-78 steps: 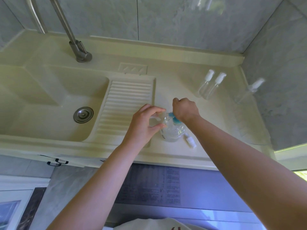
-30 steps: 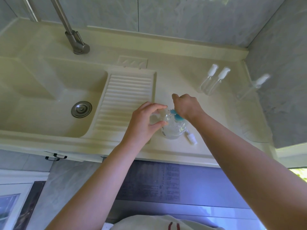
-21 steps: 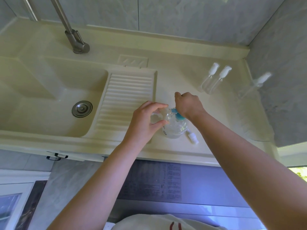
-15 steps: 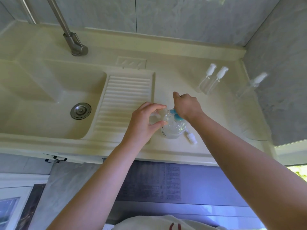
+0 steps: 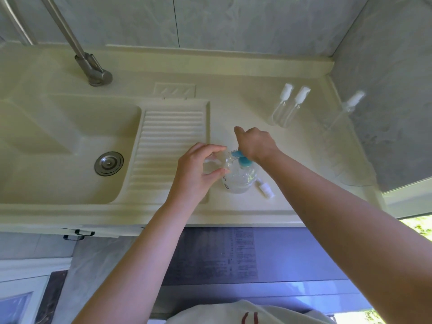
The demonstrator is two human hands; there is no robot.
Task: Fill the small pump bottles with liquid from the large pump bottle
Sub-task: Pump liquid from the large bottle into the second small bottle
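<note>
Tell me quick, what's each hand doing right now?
Left hand: fingers pinch the small pump bottle, held at the blue spout.
Right hand: presses down on the large pump bottle pump head.

**What the view hides**

The right hand (image 5: 256, 143) covers the top of the large pump bottle (image 5: 240, 178); only a bit of blue pump shows beneath it. The left hand (image 5: 198, 171) wraps a small clear bottle (image 5: 216, 161), so its neck and fill level cannot be read. The faucet (image 5: 91, 64) is cut off by the top edge. A clear bottle (image 5: 346, 111) at the far right blurs into the wall. Print on the large bottle's label is too small to read.
</note>
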